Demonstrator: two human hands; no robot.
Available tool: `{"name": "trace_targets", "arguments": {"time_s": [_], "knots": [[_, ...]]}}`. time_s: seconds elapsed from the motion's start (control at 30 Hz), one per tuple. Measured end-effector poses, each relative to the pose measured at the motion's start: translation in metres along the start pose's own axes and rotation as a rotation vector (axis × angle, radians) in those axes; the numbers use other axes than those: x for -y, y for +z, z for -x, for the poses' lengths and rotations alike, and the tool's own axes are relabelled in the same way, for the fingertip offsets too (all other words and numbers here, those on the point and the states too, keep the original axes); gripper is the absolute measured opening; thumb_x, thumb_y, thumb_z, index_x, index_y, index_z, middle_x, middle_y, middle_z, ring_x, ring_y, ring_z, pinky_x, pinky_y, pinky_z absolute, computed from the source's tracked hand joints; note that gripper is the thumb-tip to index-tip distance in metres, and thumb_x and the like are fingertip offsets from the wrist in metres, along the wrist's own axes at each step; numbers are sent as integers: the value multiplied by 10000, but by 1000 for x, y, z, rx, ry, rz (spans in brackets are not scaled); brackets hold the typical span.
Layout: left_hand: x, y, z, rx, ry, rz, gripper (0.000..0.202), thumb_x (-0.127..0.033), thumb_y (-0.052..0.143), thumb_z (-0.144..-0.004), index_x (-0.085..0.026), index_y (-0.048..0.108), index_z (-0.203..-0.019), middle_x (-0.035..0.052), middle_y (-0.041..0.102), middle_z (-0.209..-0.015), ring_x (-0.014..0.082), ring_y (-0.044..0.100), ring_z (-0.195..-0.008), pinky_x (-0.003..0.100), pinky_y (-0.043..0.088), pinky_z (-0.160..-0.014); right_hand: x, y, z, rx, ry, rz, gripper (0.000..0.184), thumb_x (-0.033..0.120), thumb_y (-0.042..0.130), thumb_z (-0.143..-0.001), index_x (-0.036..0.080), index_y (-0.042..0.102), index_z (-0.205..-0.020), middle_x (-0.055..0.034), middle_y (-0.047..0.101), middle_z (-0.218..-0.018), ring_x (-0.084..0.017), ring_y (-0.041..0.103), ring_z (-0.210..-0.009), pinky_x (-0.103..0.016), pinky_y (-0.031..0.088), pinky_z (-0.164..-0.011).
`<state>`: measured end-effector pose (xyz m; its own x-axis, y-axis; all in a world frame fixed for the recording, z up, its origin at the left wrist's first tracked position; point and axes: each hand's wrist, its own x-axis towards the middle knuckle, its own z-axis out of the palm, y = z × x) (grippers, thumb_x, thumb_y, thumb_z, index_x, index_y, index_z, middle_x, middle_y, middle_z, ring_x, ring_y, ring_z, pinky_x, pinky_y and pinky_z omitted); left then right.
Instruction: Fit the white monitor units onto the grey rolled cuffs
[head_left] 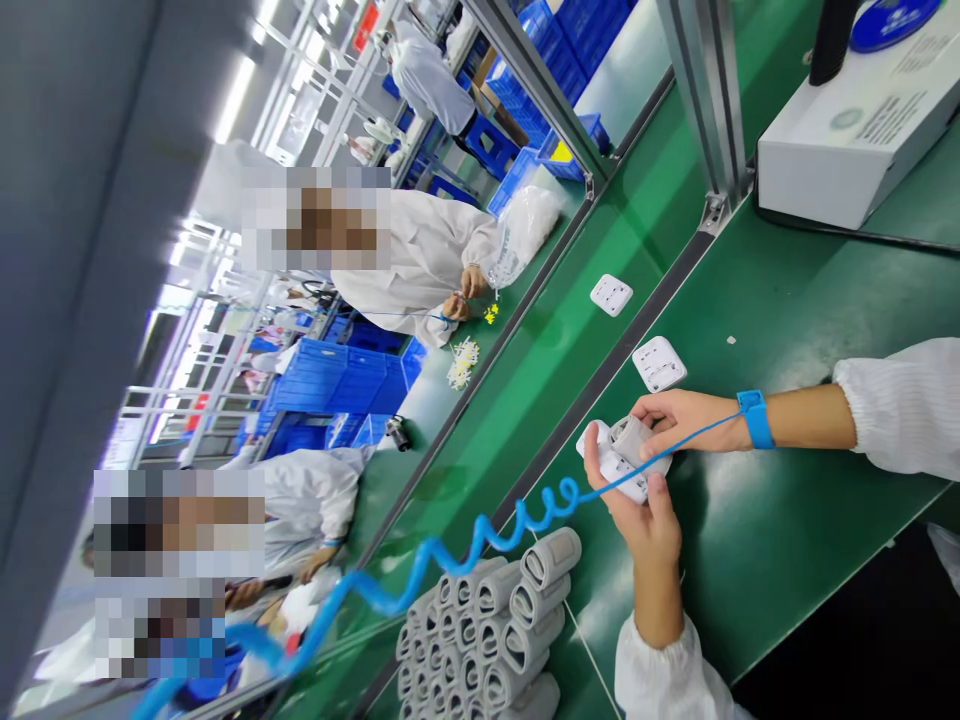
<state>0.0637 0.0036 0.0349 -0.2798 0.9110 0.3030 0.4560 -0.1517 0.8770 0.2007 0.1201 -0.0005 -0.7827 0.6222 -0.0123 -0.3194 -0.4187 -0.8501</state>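
My left hand is closed around a white plastic case, thumb on one side and fingers on the other. A rolled grey cuff lies against the case; together they look like a wrist blood pressure monitor. Pinching the cuff is my right hand, which wears a blue wrist strap with a coiled blue cord. Just beyond that hand a second white case lies on the green bench. Another white case sits farther off on the green belt.
Many rolled grey cuffs are stacked at the lower left. A white box stands at the upper right, near a metal post. Across the belt, a co-worker's hands are near small yellow and white parts. Another person sits lower left.
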Motion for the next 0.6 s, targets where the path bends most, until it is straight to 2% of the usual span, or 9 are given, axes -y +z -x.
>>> {"name": "trace_targets", "arguments": {"time_s": [0.07, 0.13, 0.2, 0.3, 0.43, 0.6], "knots": [[2, -1, 0, -32, 4, -46, 828, -578, 592, -1087, -225, 278, -1767, 193, 242, -1852, 358, 371, -1674, 466, 365, -1347, 1, 0, -1, -21, -50, 31, 504, 344, 953, -840, 196, 715, -1259, -92, 780, -1162, -266, 747, -1050, -393, 623, -913], [7, -1, 0, -93, -31, -120, 781, -577, 567, -1100, -211, 339, -1752, 192, 301, -1822, 353, 361, -1676, 465, 330, -1361, 4, -1, -2, -45, -131, 91, 551, 306, 938, -837, 198, 700, -1322, -93, 765, -1223, -253, 745, -1084, -381, 627, -929], [12, -1, 1, -149, -95, -133, 725, -607, 547, -1100, -199, 459, -1693, 190, 448, -1727, 354, 447, -1619, 463, 368, -1334, 8, -2, -3, -49, -231, 178, 569, 266, 908, -845, 210, 688, -1367, -85, 750, -1294, -250, 732, -1157, -395, 617, -1000], [22, -1, 0, -196, -183, 0, 653, -624, 556, -1085, -200, 610, -1578, 165, 625, -1562, 352, 571, -1507, 468, 439, -1280, 15, -7, -3, -44, -360, 361, 531, 213, 875, -852, 230, 711, -1357, -81, 738, -1347, -267, 696, -1271, -446, 564, -1125], [30, -4, -5, -239, -260, 118, 537, -569, 659, -1043, -196, 735, -1421, 136, 718, -1453, 345, 651, -1413, 481, 492, -1227, 20, -11, -1, -7, -451, 628, 533, 122, 848, -834, 245, 744, -1342, -101, 714, -1393, -311, 648, -1382, -506, 510, -1198], [32, -13, -11, -200, -284, 182, 430, -504, 731, -999, -202, 781, -1300, 116, 768, -1366, 307, 728, -1276, 424, 585, -1092, 20, -10, 1, 85, -556, 721, 504, 80, 768, -893, 251, 734, -1365, -92, 719, -1410, -289, 586, -1501, -539, 400, -1321]]}}
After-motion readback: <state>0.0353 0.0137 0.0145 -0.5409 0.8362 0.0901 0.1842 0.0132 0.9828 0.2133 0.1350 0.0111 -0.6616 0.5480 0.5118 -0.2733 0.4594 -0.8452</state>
